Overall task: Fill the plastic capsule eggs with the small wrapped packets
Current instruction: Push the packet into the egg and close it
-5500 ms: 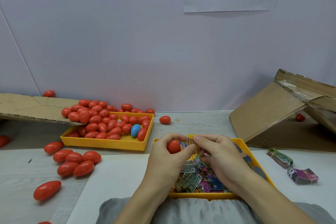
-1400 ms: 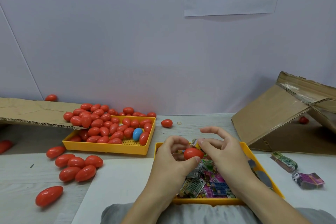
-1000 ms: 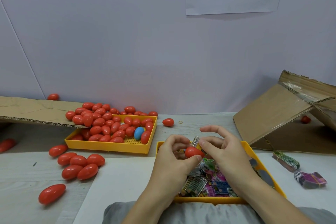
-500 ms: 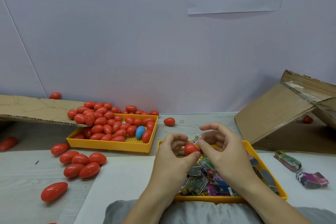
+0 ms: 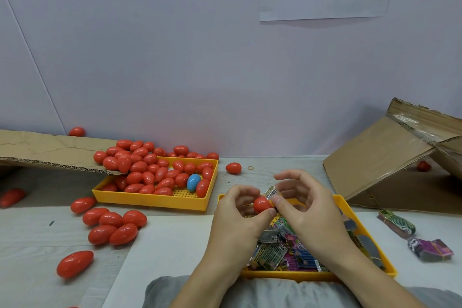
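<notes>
My left hand grips a red capsule egg half between thumb and fingers, above the near yellow tray. My right hand pinches a small wrapped packet at the egg's mouth, with its index finger arched above. Many colourful packets lie in the near tray. A second yellow tray at the left holds several red eggs and one blue egg.
Loose red eggs lie on the table left of the white sheet; one sits by the wall. A cardboard flap overhangs the left tray. A tilted cardboard box stands right, with two packet bundles before it.
Both hands have risen slightly with the egg. My right hand now holds the packet at the egg's opening, with its fingers spread wider than a second ago.
</notes>
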### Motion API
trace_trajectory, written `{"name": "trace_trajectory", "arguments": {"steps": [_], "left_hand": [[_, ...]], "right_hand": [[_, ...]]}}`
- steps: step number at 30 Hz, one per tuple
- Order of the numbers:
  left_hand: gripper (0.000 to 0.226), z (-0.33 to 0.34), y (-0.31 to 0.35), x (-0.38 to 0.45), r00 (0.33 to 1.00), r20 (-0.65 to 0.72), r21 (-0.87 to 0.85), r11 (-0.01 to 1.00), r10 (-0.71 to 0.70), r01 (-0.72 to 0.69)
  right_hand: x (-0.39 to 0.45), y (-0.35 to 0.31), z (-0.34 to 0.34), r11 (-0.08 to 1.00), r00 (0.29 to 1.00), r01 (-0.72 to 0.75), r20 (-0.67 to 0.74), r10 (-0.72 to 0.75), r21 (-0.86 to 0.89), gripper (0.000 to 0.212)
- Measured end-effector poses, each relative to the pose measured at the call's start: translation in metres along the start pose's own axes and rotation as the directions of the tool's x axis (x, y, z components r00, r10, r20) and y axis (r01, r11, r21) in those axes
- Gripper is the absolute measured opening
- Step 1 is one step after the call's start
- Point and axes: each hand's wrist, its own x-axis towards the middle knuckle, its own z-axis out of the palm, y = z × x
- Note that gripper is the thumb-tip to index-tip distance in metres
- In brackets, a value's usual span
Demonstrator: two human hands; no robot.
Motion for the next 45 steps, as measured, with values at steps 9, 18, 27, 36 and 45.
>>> {"name": "trace_trajectory", "arguments": {"steps": [9,18,27,36,45], "left_hand": [[0.037,-0.001,0.001,-0.001,0.998,0.050,-0.044,0.998,-0.035,0.037],[0.035,-0.001,-0.001,0.000,0.998,0.041,-0.051,0.998,-0.044,0.046],[0.032,-0.001,-0.001,0.001,0.999,0.041,-0.053,0.999,-0.006,0.008],[0.029,-0.001,-0.004,0.004,0.998,0.043,-0.089,0.995,0.041,-0.037],[0.029,-0.002,-0.009,0.008,1.000,0.004,-0.191,0.982,-0.001,0.002]], "right_hand": [[0.000,0.001,0.000,1.000,1.000,0.010,0.019,-0.010,-0.010,0.032],[-0.001,-0.001,-0.001,1.000,0.999,0.021,0.033,-0.021,0.009,0.033],[0.000,-0.003,-0.003,0.998,0.996,-0.003,0.086,-0.003,0.070,0.033],[-0.002,-0.002,-0.001,0.997,0.994,0.061,0.093,-0.057,-0.037,0.043],[-0.002,0.004,0.002,0.985,0.984,0.158,0.093,-0.151,-0.071,0.060]]}}
